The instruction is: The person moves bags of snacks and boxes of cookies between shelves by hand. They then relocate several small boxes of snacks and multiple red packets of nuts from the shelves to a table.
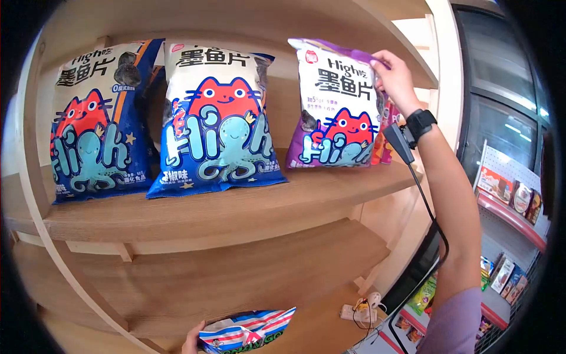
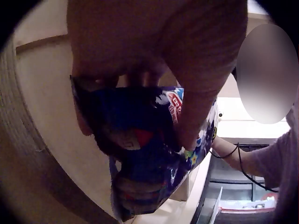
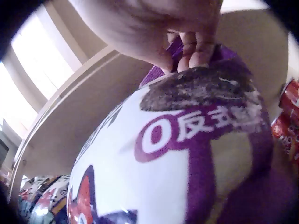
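Observation:
High up on the right, my right hand [image 1: 394, 78] pinches the top right corner of a white and purple snack bag [image 1: 336, 100] with a red cat on its front. The bag stands upright above the shelf board [image 1: 318, 192], slightly tilted. In the right wrist view, the thumb and fingers of the hand [image 3: 154, 28] grip the bag's purple top seam. Low in the head view, my left hand [image 1: 191, 341], mostly out of frame, holds a blue, red and white striped snack bag [image 1: 247, 330]. The left wrist view has fingers around this crinkled bag [image 2: 135, 116].
Two blue and white snack bags [image 1: 221, 118] stand left of the purple one, with more behind. Red packets [image 1: 387, 133] sit behind it at right. Below are a lower shelf [image 1: 236, 277] and a power strip [image 1: 358, 312]. Store racks [image 1: 513, 221] stand at far right; a cable [image 1: 433, 206] hangs from my right wrist.

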`<action>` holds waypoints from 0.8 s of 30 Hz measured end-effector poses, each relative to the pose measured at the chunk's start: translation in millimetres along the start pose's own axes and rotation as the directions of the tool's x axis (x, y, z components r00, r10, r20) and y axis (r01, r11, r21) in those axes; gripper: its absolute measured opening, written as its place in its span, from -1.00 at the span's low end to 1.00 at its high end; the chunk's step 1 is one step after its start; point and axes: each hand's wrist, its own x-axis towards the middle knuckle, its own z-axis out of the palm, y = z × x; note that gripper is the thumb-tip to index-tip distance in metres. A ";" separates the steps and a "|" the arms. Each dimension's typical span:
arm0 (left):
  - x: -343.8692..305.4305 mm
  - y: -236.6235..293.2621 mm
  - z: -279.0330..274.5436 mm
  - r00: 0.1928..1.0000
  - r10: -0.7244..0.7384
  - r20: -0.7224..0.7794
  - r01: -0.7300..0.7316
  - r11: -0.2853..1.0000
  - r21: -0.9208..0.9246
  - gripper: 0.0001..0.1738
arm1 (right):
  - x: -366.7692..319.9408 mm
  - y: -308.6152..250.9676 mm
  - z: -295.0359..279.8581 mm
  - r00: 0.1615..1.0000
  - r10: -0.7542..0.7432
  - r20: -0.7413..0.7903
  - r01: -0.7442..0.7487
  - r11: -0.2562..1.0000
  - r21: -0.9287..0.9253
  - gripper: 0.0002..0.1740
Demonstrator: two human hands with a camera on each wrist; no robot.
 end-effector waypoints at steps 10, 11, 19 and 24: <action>-57.1 16.8 27.2 0.916 -0.157 -0.369 0.174 0.985 0.013 0.05 | 65.5 77.6 71.0 0.905 0.193 0.380 -0.282 0.940 0.193 -0.92; -63.8 12.9 34.4 0.890 -0.159 -0.428 0.197 0.979 0.046 0.04 | 68.3 82.0 76.5 0.887 0.214 0.410 -0.300 0.941 0.158 -0.91; -87.8 17.6 111.1 0.823 -0.151 -0.547 0.163 0.986 -0.026 -0.06 | 73.3 114.6 115.4 0.835 0.236 0.496 -0.326 0.940 0.102 -0.82; -93.3 28.9 142.1 0.803 -0.088 -0.589 0.164 0.984 0.077 -0.08 | 91.0 159.6 147.8 0.860 0.103 0.500 -0.058 0.993 -0.104 -0.62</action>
